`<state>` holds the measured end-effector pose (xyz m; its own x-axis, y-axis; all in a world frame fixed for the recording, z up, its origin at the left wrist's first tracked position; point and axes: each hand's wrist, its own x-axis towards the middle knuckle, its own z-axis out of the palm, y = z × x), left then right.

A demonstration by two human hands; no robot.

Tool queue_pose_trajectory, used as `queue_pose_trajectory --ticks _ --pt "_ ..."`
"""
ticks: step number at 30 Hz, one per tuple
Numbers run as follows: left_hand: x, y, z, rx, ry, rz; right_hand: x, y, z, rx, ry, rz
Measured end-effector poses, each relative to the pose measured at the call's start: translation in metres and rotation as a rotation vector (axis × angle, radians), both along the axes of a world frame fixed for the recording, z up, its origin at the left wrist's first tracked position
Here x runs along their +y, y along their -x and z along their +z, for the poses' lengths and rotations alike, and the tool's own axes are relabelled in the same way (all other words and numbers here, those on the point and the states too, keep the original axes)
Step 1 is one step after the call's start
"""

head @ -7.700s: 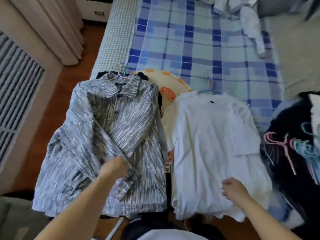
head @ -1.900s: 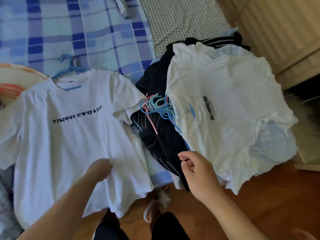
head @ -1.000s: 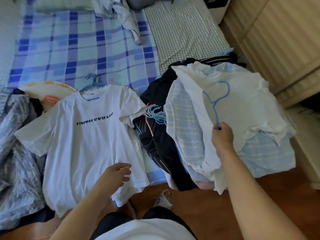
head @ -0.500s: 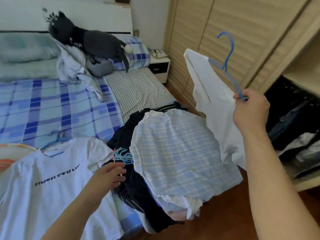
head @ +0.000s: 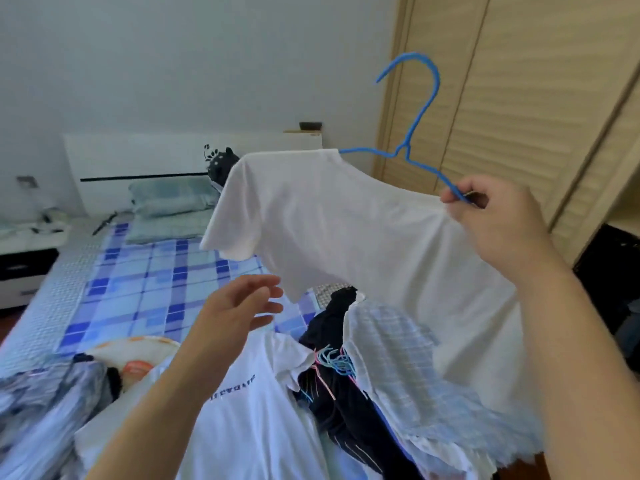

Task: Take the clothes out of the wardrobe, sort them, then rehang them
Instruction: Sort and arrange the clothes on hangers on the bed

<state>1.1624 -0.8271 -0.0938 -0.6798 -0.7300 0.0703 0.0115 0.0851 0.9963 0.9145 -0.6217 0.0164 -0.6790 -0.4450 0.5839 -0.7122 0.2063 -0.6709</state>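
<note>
Two hands of mine are up in front of me, over a bed with a blue checked cover that stretches away beyond my left fingers. Louvred wooden wardrobe doors stand behind and above my right hand, and a dark opening of the wardrobe shows just to the right of my right wrist.

Below both hands lie the sorted clothes. A white T-shirt with dark lettering is spread directly beneath my left forearm. To its right, under the gap between my hands, sits a dark garment with a bunch of blue and pink hangers lying on it. A pale checked shirt lies under my right forearm, overlapping that dark piece. A grey streaked shirt is heaped far to the left of my left arm.

The plain white T-shirt hangs in the air between my hands on a blue hanger, whose hook rises above my right fingers. My right hand pinches the hanger's right arm together with the shirt's shoulder, thumb and forefinger closed on the wire. My left hand is spread and holds nothing, its fingertips just beside the shirt's lower left edge; I cannot tell whether they touch it.
</note>
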Motion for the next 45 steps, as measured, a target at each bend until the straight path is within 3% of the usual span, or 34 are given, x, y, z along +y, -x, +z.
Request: queue_pose_trajectory --ticks 6,11,14,17,20,25,29,32,35,39,45 --pt "-0.018 -0.11 0.037 0.167 0.043 0.061 -0.062 -0.108 0.004 -0.183 0.133 0.21" --pt "-0.009 -0.174 0.04 0.226 0.161 0.226 -0.087 -0.184 -0.006 -0.09 0.116 0.29" --pt "-0.008 -0.208 0.047 0.261 0.463 0.504 -0.086 -0.21 0.004 -0.025 0.146 0.332" --pt "-0.012 -0.232 0.046 0.166 0.971 0.882 -0.089 -0.228 0.006 0.053 0.104 0.386" --pt "-0.013 -0.248 0.034 0.026 1.189 1.002 -0.084 -0.242 -0.01 0.111 0.042 0.458" --pt "-0.009 -0.252 -0.019 -0.27 1.183 1.006 -0.089 -0.234 -0.074 0.106 -0.07 0.505" --pt "0.005 -0.246 -0.093 -0.544 0.929 0.9 -0.098 -0.209 -0.173 0.088 -0.353 0.451" --pt "0.018 -0.238 -0.132 -0.678 0.818 0.806 -0.088 -0.194 -0.229 0.039 -0.434 0.386" --pt "0.015 -0.227 -0.144 -0.641 0.822 0.805 -0.084 -0.176 -0.249 0.013 -0.43 0.4" --pt "-0.01 -0.199 -0.128 -0.532 0.765 0.888 -0.109 -0.156 -0.233 0.082 -0.281 0.381" --pt "-0.116 -0.157 -0.103 -0.505 0.737 0.901 -0.226 -0.111 -0.206 0.193 -0.188 0.366"
